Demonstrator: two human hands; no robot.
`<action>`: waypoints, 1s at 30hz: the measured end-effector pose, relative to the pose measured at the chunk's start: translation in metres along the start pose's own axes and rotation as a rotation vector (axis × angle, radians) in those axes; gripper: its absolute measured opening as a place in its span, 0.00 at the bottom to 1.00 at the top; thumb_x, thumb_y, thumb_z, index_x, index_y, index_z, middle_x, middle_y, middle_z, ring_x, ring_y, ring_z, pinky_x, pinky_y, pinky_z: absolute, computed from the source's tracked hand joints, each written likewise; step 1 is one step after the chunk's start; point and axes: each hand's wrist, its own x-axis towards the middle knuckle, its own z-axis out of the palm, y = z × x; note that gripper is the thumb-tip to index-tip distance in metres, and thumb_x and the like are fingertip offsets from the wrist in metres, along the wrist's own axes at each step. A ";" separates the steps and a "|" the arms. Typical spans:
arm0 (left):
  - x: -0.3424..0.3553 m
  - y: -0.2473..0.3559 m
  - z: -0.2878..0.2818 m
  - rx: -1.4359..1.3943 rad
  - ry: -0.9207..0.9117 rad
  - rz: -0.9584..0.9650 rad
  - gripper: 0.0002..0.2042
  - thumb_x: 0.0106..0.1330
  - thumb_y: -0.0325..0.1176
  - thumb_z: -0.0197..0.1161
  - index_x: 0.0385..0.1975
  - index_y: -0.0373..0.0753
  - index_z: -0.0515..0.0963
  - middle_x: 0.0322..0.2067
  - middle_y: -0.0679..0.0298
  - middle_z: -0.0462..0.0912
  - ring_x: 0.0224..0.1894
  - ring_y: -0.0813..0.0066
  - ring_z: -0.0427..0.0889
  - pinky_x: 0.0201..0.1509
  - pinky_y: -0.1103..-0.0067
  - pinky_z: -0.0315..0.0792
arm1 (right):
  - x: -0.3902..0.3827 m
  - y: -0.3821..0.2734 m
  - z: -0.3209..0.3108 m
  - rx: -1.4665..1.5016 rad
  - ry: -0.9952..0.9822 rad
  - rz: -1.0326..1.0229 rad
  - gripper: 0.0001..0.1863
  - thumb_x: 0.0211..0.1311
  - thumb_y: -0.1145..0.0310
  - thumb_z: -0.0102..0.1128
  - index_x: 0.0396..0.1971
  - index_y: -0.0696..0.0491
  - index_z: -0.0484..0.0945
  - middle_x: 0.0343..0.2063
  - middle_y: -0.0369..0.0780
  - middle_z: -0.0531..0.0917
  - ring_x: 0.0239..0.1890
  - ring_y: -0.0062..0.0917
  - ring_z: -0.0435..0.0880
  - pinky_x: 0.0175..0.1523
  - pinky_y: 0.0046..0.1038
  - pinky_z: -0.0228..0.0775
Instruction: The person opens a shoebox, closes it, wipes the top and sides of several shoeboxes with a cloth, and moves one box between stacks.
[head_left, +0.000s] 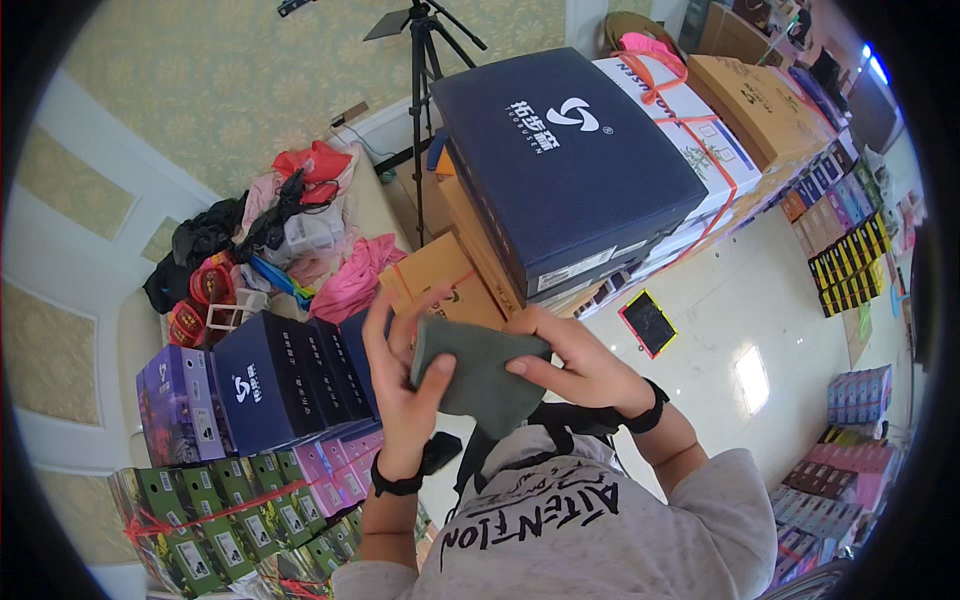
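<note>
A dark grey-green, soft-looking flat piece (490,365), perhaps folded cloth, is held up in front of my chest. Its exact kind I cannot make out. My left hand (405,395) grips its left edge, thumb on the near face and fingers raised behind, partly spread. At the opposite edge, my right hand (580,365) pinches it between thumb and bent forefinger. Both wrists wear black bands. Just beyond the piece lies a tan carton (450,275) tied with red string, and a large dark blue box (560,180) rises behind my right hand.
Blue shoe boxes (265,385) and tied green boxes (225,510) are stacked at my left. Clothes and bags (300,230) are heaped behind them. A black tripod (418,120) stands at the back. Along the right side, more stacked boxes (858,395) line the shiny floor (725,310).
</note>
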 end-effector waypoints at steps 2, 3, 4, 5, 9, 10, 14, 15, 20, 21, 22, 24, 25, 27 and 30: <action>-0.006 -0.023 -0.008 -0.474 -0.149 -0.349 0.27 0.60 0.32 0.56 0.59 0.35 0.56 0.56 0.53 0.66 0.55 0.71 0.69 0.57 0.76 0.62 | 0.006 -0.010 0.005 -0.008 0.157 -0.173 0.14 0.53 0.75 0.59 0.40 0.58 0.70 0.31 0.42 0.74 0.33 0.28 0.74 0.38 0.23 0.64; -0.008 -0.036 -0.014 -0.713 -0.221 -0.518 0.30 0.62 0.38 0.56 0.60 0.34 0.54 0.57 0.55 0.64 0.56 0.71 0.67 0.58 0.75 0.61 | 0.012 -0.014 0.005 -0.017 0.158 -0.175 0.14 0.53 0.75 0.59 0.40 0.58 0.70 0.31 0.42 0.74 0.33 0.28 0.74 0.38 0.23 0.64; -0.017 -0.042 -0.014 -0.794 -0.276 -0.621 0.32 0.64 0.49 0.50 0.61 0.35 0.53 0.57 0.56 0.63 0.58 0.70 0.65 0.61 0.74 0.58 | 0.016 -0.019 0.002 -0.104 0.161 -0.224 0.13 0.52 0.76 0.59 0.38 0.58 0.71 0.30 0.41 0.74 0.32 0.29 0.74 0.38 0.24 0.65; -0.021 -0.046 -0.013 -0.802 -0.284 -0.618 0.32 0.64 0.49 0.50 0.61 0.35 0.53 0.57 0.56 0.63 0.58 0.70 0.65 0.61 0.74 0.58 | 0.021 -0.022 -0.001 -0.191 0.161 -0.272 0.12 0.50 0.76 0.60 0.36 0.58 0.72 0.30 0.41 0.74 0.32 0.31 0.74 0.38 0.25 0.65; -0.028 -0.045 -0.008 -0.882 -0.256 -0.749 0.33 0.66 0.56 0.37 0.60 0.34 0.54 0.57 0.58 0.63 0.59 0.69 0.63 0.62 0.73 0.58 | 0.028 -0.033 0.000 -0.161 0.202 -0.352 0.10 0.48 0.77 0.61 0.33 0.58 0.74 0.29 0.40 0.75 0.32 0.32 0.75 0.38 0.25 0.66; -0.032 -0.061 -0.011 -0.752 -0.331 -0.647 0.34 0.65 0.58 0.38 0.60 0.34 0.55 0.57 0.58 0.63 0.59 0.69 0.64 0.61 0.73 0.59 | 0.030 -0.038 0.000 -0.150 0.106 -0.313 0.11 0.47 0.77 0.62 0.33 0.57 0.74 0.28 0.40 0.75 0.32 0.32 0.75 0.38 0.26 0.66; -0.038 -0.110 -0.014 -1.100 -0.428 -0.439 0.41 0.55 0.63 0.51 0.59 0.35 0.56 0.55 0.59 0.65 0.56 0.68 0.68 0.59 0.74 0.64 | 0.046 -0.039 0.008 -0.202 0.058 -0.276 0.11 0.46 0.77 0.63 0.32 0.58 0.74 0.28 0.39 0.75 0.32 0.31 0.76 0.36 0.25 0.66; -0.035 -0.110 -0.012 -1.430 -0.472 -0.342 0.43 0.52 0.63 0.55 0.59 0.35 0.56 0.55 0.59 0.66 0.55 0.68 0.69 0.58 0.74 0.65 | 0.048 -0.036 0.009 -0.223 0.096 -0.261 0.11 0.46 0.78 0.63 0.32 0.58 0.74 0.28 0.39 0.75 0.32 0.30 0.76 0.36 0.25 0.66; -0.024 -0.070 -0.021 -1.228 -0.301 -0.607 0.32 0.57 0.45 0.58 0.58 0.34 0.57 0.53 0.56 0.67 0.52 0.66 0.71 0.56 0.73 0.67 | 0.057 -0.020 0.015 -0.127 0.263 -0.072 0.09 0.50 0.76 0.60 0.33 0.58 0.74 0.29 0.41 0.76 0.30 0.28 0.78 0.32 0.24 0.67; -0.022 -0.072 -0.026 -1.230 -0.300 -0.602 0.32 0.57 0.45 0.58 0.58 0.34 0.57 0.53 0.56 0.67 0.52 0.66 0.71 0.56 0.73 0.67 | 0.060 -0.018 0.016 -0.130 0.259 -0.074 0.09 0.50 0.76 0.60 0.33 0.58 0.74 0.29 0.41 0.76 0.30 0.28 0.78 0.32 0.24 0.67; -0.021 -0.076 -0.033 -1.155 -0.301 -0.736 0.30 0.59 0.43 0.56 0.58 0.34 0.57 0.53 0.56 0.68 0.51 0.66 0.72 0.55 0.73 0.67 | 0.062 -0.017 0.017 -0.162 0.248 -0.078 0.09 0.50 0.76 0.60 0.33 0.58 0.75 0.29 0.40 0.76 0.30 0.27 0.78 0.31 0.23 0.67; -0.015 -0.073 -0.039 -1.080 -0.300 -0.864 0.28 0.61 0.41 0.54 0.58 0.34 0.58 0.52 0.55 0.68 0.51 0.66 0.72 0.55 0.73 0.67 | 0.067 -0.017 0.018 -0.198 0.234 -0.083 0.09 0.50 0.76 0.60 0.33 0.58 0.75 0.29 0.40 0.76 0.29 0.26 0.77 0.29 0.21 0.66; -0.010 -0.068 -0.040 -1.103 -0.253 -0.843 0.26 0.62 0.40 0.52 0.57 0.34 0.58 0.52 0.55 0.69 0.51 0.67 0.73 0.55 0.73 0.67 | 0.068 -0.017 0.018 -0.253 0.272 -0.084 0.08 0.52 0.76 0.59 0.33 0.58 0.75 0.30 0.39 0.76 0.29 0.24 0.77 0.28 0.20 0.66; 0.002 -0.053 -0.041 -1.131 -0.210 -0.823 0.24 0.64 0.40 0.51 0.57 0.34 0.59 0.52 0.55 0.69 0.50 0.67 0.73 0.56 0.73 0.67 | 0.069 -0.017 0.014 -0.314 0.311 -0.082 0.07 0.53 0.76 0.58 0.33 0.58 0.75 0.30 0.39 0.76 0.28 0.22 0.77 0.28 0.20 0.66; 0.021 -0.043 -0.046 -0.978 -0.205 -0.659 0.25 0.65 0.44 0.49 0.56 0.34 0.60 0.51 0.55 0.70 0.51 0.67 0.73 0.56 0.73 0.66 | 0.068 -0.019 -0.007 -0.302 0.575 -0.095 0.05 0.58 0.76 0.52 0.33 0.59 0.75 0.31 0.38 0.75 0.29 0.18 0.75 0.30 0.18 0.66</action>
